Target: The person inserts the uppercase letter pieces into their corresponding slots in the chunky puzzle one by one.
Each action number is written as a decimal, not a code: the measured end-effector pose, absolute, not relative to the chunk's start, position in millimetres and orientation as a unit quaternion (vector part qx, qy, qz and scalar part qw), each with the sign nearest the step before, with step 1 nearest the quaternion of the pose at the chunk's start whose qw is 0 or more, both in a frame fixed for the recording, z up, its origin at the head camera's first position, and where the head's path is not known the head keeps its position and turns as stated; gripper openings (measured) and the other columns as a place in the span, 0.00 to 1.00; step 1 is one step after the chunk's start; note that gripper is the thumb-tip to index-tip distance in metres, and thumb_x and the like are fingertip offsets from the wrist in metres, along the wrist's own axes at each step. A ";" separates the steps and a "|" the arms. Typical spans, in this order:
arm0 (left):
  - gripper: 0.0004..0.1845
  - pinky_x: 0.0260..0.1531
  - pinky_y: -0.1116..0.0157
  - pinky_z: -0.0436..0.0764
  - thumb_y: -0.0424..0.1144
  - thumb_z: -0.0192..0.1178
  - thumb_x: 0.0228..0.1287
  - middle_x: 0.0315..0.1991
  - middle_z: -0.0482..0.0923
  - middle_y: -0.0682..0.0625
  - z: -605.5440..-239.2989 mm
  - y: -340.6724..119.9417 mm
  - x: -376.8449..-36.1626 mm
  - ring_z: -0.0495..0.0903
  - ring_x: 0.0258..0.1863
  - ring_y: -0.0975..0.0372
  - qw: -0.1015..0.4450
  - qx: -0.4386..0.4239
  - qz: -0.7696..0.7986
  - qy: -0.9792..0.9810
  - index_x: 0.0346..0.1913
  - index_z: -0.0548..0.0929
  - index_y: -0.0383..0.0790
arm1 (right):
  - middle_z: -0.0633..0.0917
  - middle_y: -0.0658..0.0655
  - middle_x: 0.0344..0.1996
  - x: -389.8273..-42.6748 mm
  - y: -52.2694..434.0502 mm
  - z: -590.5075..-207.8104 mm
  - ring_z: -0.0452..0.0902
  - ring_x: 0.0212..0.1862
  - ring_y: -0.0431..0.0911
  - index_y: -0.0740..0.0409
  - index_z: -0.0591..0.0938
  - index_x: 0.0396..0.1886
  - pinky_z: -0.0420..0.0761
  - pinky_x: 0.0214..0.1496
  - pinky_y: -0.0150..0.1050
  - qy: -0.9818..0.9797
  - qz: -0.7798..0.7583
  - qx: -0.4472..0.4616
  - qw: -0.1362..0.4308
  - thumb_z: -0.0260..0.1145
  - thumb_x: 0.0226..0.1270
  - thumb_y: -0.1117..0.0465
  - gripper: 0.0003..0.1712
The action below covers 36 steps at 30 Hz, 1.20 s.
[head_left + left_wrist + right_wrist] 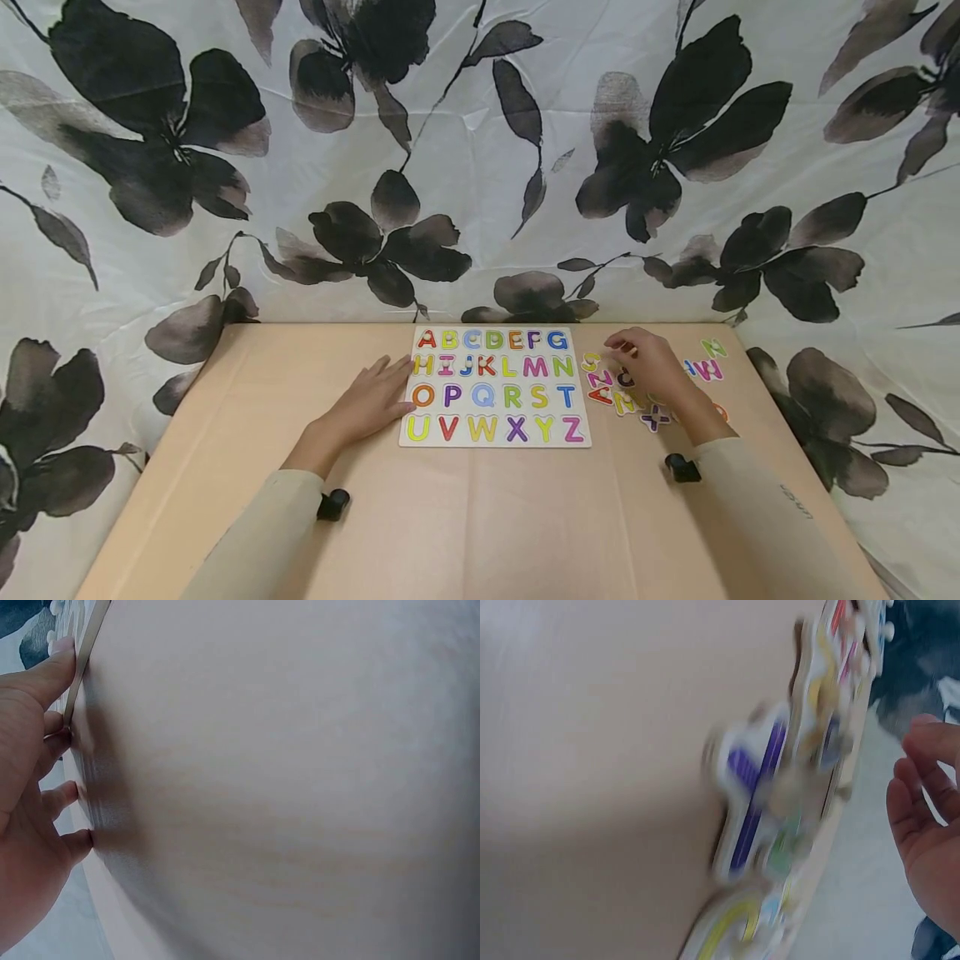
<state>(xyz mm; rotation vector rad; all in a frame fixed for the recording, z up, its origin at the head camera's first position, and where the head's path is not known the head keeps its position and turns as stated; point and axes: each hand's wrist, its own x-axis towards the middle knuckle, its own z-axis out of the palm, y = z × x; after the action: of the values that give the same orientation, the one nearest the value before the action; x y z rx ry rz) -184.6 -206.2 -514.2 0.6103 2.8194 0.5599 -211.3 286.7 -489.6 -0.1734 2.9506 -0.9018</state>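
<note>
A white alphabet puzzle board (pixel 491 444) with rows of coloured letters lies at the table's far edge. My left hand (pixel 367 392) rests at its left side, fingers extended. In the left wrist view, the thumb and fingertips of that hand (pixel 30 780) touch the board's edge. My right hand (pixel 648 362) hovers over loose letter pieces right of the board, thumb and fingers loosely bent; no piece shows between them in the right wrist view (pixel 930 802). Below it lies a purple X piece (pixel 656 418), blurred but knobbed in the right wrist view (pixel 754 795).
Close to the board's right side are a yellow S piece (pixel 591 362) and a red A piece (pixel 600 396). A green N (pixel 714 347) and a pink W (pixel 708 370) lie farther right. A flowered cloth (pixel 465 142) hangs behind the tan table (pixel 480 525).
</note>
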 end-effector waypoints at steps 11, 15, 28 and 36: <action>0.43 0.78 0.35 0.50 0.54 0.64 0.71 0.83 0.56 0.44 -516.1 -207.0 -185.7 0.48 0.82 0.39 0.109 0.204 0.187 0.955 0.82 0.59 0.41 | 0.82 0.68 0.55 -221.5 316.8 -499.1 0.79 0.56 0.63 0.64 0.85 0.55 0.80 0.63 0.62 0.966 -0.246 -0.064 0.048 0.62 0.74 0.69 0.13; 0.43 0.78 0.35 0.51 0.54 0.64 0.71 0.82 0.56 0.44 -515.5 -207.8 -185.7 0.48 0.82 0.39 0.105 0.203 0.187 0.955 0.81 0.59 0.41 | 0.82 0.67 0.50 -227.0 319.4 -503.4 0.79 0.53 0.62 0.63 0.85 0.52 0.81 0.60 0.61 0.967 -0.239 -0.067 0.050 0.62 0.74 0.70 0.12; 0.43 0.78 0.35 0.51 0.54 0.64 0.71 0.82 0.56 0.44 -515.8 -208.9 -185.4 0.49 0.82 0.38 0.104 0.212 0.182 0.954 0.82 0.59 0.41 | 0.81 0.65 0.45 -226.0 314.9 -504.4 0.76 0.45 0.56 0.64 0.85 0.51 0.83 0.54 0.53 0.971 -0.227 -0.049 0.056 0.63 0.75 0.67 0.10; 0.43 0.78 0.35 0.51 0.54 0.64 0.71 0.83 0.56 0.44 -515.3 -210.7 -183.0 0.48 0.82 0.39 0.103 0.215 0.186 0.953 0.82 0.59 0.41 | 0.81 0.60 0.40 -217.1 292.4 -494.1 0.75 0.42 0.52 0.60 0.83 0.50 0.81 0.48 0.45 0.971 -0.229 -0.046 0.057 0.66 0.76 0.61 0.09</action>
<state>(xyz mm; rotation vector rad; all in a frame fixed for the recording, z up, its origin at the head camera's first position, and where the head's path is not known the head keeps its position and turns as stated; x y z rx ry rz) -183.0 -210.7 -515.3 0.6345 2.8131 0.5482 -217.1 292.4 -494.1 -0.1400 2.9425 -0.6946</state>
